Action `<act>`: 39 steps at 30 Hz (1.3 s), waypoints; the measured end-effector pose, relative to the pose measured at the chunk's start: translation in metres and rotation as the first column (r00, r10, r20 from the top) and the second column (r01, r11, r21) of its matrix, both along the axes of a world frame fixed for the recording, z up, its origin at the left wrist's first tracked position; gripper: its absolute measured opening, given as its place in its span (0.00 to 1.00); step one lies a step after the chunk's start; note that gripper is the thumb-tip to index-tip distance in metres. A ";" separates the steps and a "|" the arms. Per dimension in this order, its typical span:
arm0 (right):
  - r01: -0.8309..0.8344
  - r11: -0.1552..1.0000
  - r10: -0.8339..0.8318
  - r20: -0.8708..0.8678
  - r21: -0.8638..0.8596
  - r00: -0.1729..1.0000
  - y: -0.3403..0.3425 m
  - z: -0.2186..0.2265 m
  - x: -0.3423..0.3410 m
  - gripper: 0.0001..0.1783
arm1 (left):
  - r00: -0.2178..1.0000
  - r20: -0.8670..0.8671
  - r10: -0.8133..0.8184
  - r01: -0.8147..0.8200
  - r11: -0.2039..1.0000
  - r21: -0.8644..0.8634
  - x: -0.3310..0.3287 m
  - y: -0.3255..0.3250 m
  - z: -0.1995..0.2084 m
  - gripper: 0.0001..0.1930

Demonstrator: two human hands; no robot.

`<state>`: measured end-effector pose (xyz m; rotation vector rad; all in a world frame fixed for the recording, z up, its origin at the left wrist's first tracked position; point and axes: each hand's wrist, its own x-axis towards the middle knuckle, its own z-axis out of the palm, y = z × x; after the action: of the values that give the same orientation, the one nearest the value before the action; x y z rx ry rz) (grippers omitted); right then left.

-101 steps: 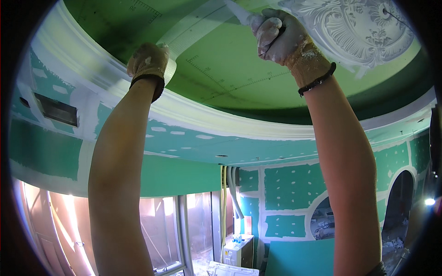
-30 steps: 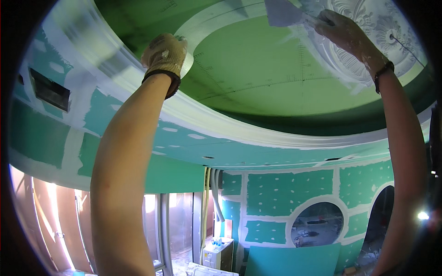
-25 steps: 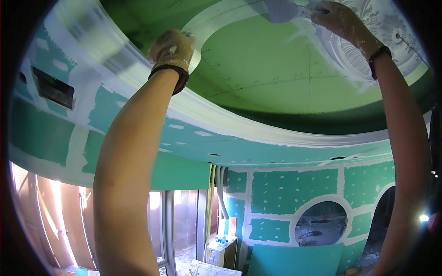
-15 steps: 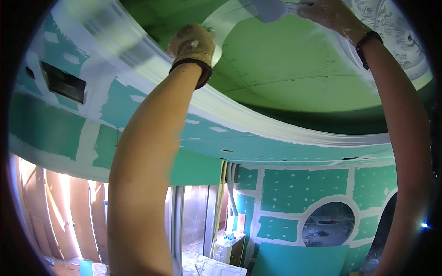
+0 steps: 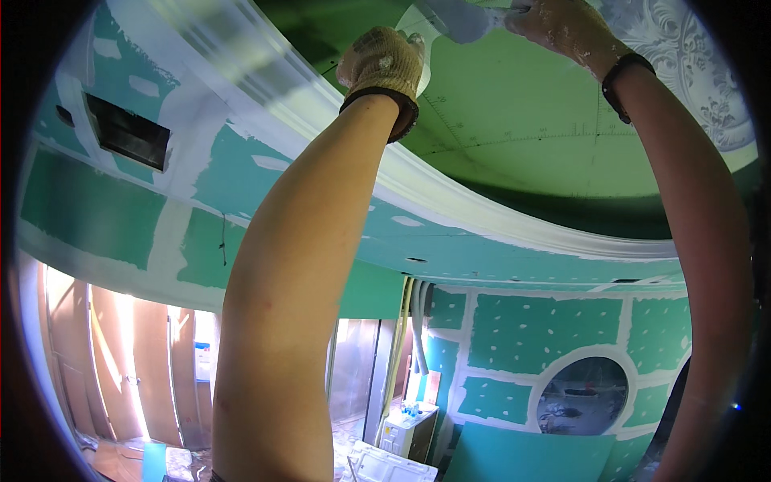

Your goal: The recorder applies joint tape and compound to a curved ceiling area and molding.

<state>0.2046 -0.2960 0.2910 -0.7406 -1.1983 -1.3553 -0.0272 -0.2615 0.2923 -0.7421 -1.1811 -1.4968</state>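
Both my hands are raised overhead in knit gloves with dark cuffs, smeared with white compound. My left hand (image 5: 385, 63) is closed, beside the round green ceiling recess. A flat white piece (image 5: 418, 30) shows past its fingers and seems to be held in them; its kind is unclear. My right hand (image 5: 562, 30), at the upper right, grips the handle of a putty knife (image 5: 464, 19). The knife's wide blade points left, toward my left hand and the white piece. The top of the picture cuts off part of the blade and right hand.
A white curved cornice (image 5: 482, 205) rings the green recess panel (image 5: 514, 96). An ornate white plaster relief (image 5: 683, 72) lies at the upper right. The ceiling has a dark rectangular opening (image 5: 127, 132). Below stand a white cabinet (image 5: 405, 432) and a green board (image 5: 526, 454).
My left hand has moved up and to the right, closer to the putty knife. My right hand has shifted slightly left. The whole view has swung a little.
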 end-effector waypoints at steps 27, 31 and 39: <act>-0.058 0.986 0.059 -0.006 0.156 0.998 0.013 -0.010 0.006 0.17 | 0.863 -0.460 0.207 -0.229 0.973 0.006 -0.034 -0.014 -0.085 0.25; -0.689 0.663 0.642 0.695 -0.291 0.324 0.066 0.060 0.083 0.17 | 0.866 -0.499 -0.019 -0.045 0.992 -0.116 -0.025 -0.013 -0.098 0.28; -0.150 0.971 0.154 -0.004 0.183 0.988 0.014 -0.015 0.008 0.16 | 0.928 -0.359 -0.102 -0.032 0.937 -0.347 -0.041 -0.043 -0.117 0.32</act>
<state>0.2129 -0.2819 0.2760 -0.5188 -1.0773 -1.3077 -0.0680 -0.3047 0.1748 -1.2361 -1.1507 -1.1153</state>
